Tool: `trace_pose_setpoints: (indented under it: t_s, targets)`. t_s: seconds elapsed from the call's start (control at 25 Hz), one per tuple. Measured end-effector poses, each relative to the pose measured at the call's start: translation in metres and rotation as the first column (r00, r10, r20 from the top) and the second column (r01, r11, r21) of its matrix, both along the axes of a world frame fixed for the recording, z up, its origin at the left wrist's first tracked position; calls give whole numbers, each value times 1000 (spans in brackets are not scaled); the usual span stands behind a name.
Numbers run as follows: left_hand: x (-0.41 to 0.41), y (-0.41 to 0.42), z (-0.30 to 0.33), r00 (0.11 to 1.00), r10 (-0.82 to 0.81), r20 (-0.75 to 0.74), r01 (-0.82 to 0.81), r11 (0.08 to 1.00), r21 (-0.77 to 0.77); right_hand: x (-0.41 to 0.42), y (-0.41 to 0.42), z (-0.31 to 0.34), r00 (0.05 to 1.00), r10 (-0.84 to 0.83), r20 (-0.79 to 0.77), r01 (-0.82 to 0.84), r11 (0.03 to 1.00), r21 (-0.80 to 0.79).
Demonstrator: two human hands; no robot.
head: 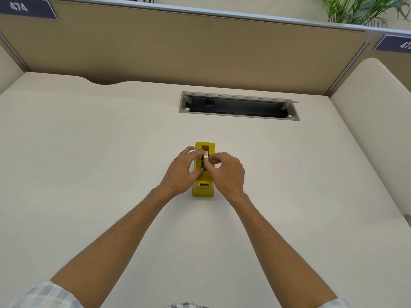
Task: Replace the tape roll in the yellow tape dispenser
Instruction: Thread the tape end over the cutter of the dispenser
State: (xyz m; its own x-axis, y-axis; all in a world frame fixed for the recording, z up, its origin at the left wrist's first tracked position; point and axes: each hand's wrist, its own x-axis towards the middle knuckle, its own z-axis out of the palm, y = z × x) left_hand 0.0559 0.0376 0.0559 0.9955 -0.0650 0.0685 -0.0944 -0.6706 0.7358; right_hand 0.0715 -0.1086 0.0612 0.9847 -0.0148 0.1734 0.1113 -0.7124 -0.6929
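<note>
The yellow tape dispenser (203, 189) stands upright in the middle of the cream desk (89, 163), its cutter end toward me. A pale, translucent tape roll (206, 157) sits over the dispenser's open slot, on a dark hub that is mostly hidden. My left hand (181, 172) rests against the dispenser's left side with its fingers on the roll. My right hand (226, 172) pinches the roll from the right with thumb and forefinger. I cannot tell whether the roll is seated in the slot or just above it.
An open grey cable tray (239, 117) is cut into the desk behind the dispenser. A tan partition wall (200, 47) closes the far side, and a cream side panel (375, 103) rises on the right. Plants show above the partition.
</note>
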Motion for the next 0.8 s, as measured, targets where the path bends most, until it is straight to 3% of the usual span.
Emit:
trace_pose_setpoints:
  t_s: [0.8]
  targets:
    - [0, -5, 0, 995, 17, 103, -12, 999, -53, 1, 5, 4, 998, -48, -27, 48, 999, -5]
